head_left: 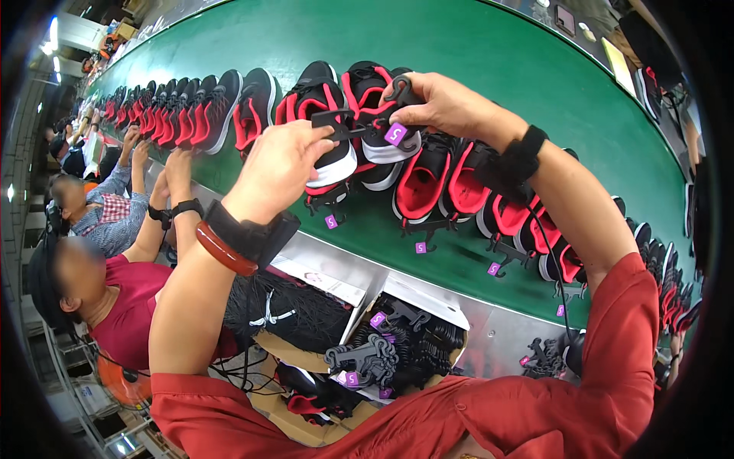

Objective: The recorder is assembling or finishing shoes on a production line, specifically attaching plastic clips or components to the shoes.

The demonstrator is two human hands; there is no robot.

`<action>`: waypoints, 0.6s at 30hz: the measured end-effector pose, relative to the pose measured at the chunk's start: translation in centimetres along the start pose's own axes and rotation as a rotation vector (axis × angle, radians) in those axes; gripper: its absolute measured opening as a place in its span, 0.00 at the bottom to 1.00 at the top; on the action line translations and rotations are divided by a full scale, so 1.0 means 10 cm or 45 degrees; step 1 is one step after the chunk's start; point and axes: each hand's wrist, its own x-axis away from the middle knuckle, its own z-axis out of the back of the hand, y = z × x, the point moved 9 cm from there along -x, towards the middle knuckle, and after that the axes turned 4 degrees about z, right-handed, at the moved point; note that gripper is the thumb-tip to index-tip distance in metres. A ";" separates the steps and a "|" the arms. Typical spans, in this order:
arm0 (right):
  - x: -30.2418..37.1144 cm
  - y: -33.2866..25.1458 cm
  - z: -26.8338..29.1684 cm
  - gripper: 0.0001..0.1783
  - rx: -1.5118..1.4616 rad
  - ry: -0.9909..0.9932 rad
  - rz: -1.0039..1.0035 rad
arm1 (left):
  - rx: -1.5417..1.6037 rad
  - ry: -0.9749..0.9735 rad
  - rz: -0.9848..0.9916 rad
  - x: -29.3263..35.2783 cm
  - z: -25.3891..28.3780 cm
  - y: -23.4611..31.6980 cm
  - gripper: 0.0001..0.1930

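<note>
My left hand (274, 167) pinches one end of a black plastic shoe hanger (333, 120) at the heels of a pair of black sneakers (336, 164) with red linings and white soles. The fingers of my right hand (453, 107) are closed on a black hook (403, 92) just to the right. A purple tag (395, 135) hangs below it. Whether hook and left-hand end are one piece, I cannot tell. Close by on the right, more sneakers (420, 183) stand side by side, with a tagged hanger (428, 228) across their heels.
Sneakers line the green conveyor belt (489, 46) on both sides. Below its metal edge stands a box (451, 310) of black hangers, beside a bundle of black cords (294, 314). Loose hangers (544, 358) lie further right. Two people (115, 298) work along the left.
</note>
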 end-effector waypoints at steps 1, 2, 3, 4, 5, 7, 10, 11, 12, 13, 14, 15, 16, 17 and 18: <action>0.00 0.02 -0.01 0.17 -0.027 0.009 -0.017 | 0.009 0.016 -0.080 -0.01 -0.03 0.04 0.11; -0.01 -0.14 0.02 0.17 0.243 0.066 0.183 | -0.301 0.083 -0.239 -0.01 -0.02 0.15 0.11; -0.02 -0.15 0.02 0.18 0.339 -0.015 0.153 | -0.474 0.161 -0.371 -0.01 0.01 0.26 0.11; -0.06 -0.22 -0.04 0.19 0.509 -0.036 0.261 | -0.633 0.220 -0.508 0.00 0.00 0.40 0.11; -0.10 -0.28 -0.10 0.20 0.686 -0.066 0.354 | -0.774 0.283 -0.651 0.02 -0.03 0.54 0.11; -0.21 -0.33 -0.19 0.23 0.846 -0.211 0.222 | -0.488 0.321 -0.639 0.08 0.04 0.40 0.10; -0.28 -0.32 -0.18 0.24 0.728 -0.131 0.281 | 0.009 0.187 0.200 0.14 0.20 -0.33 0.14; -0.26 -0.38 -0.15 0.24 0.735 -0.002 0.326 | 0.102 0.228 0.332 0.16 0.24 -0.53 0.15; -0.27 -0.29 -0.07 0.27 0.557 -0.001 0.239 | 0.061 0.270 0.043 0.13 0.25 -0.24 0.15; -0.30 -0.20 -0.02 0.30 0.368 0.000 0.167 | 0.014 0.320 -0.234 0.17 0.28 0.02 0.15; -0.30 -0.22 -0.03 0.33 0.335 -0.035 0.223 | -0.065 0.267 -0.479 0.18 0.24 0.08 0.13; -0.26 -0.20 -0.03 0.36 0.303 -0.066 0.274 | -0.070 0.215 -0.487 0.16 0.21 0.08 0.14; -0.16 -0.21 -0.06 0.37 0.257 -0.157 0.290 | -0.100 0.204 -0.472 0.16 0.10 0.04 0.14; -0.07 -0.27 -0.01 0.34 0.440 -0.048 0.314 | -0.144 0.201 -0.451 0.18 0.02 -0.01 0.14; 0.03 -0.23 0.06 0.31 0.208 -0.054 0.231 | 0.094 0.043 -0.372 0.20 -0.19 -0.27 0.12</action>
